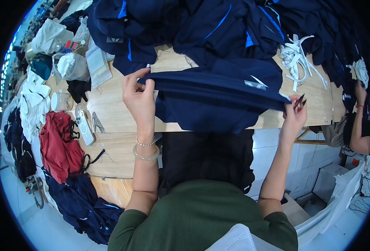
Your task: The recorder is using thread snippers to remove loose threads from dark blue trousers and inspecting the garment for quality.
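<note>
A navy blue garment (201, 98) with a white and grey printed mark is stretched between my two hands above the table's near edge. My left hand (139, 93) pinches its left end between thumb and fingers, where a small white bit shows. The right end, with a white edge, is pinched by my right hand (294, 113). Dark pointed blades, like those of thread snips (300, 101), stick out from the right hand's fingers; their handle is hidden. The lower part of the garment hangs over the table edge toward my lap.
Navy garments with bright blue trim (231, 25) are heaped along the far side. White fabric strips (295, 58) lie at right. Leftward are a phone (84, 127), a clear jar (61, 101), plastic bags (72, 66) and a red bag (61, 146). A co-worker's arm (358, 113) shows far right.
</note>
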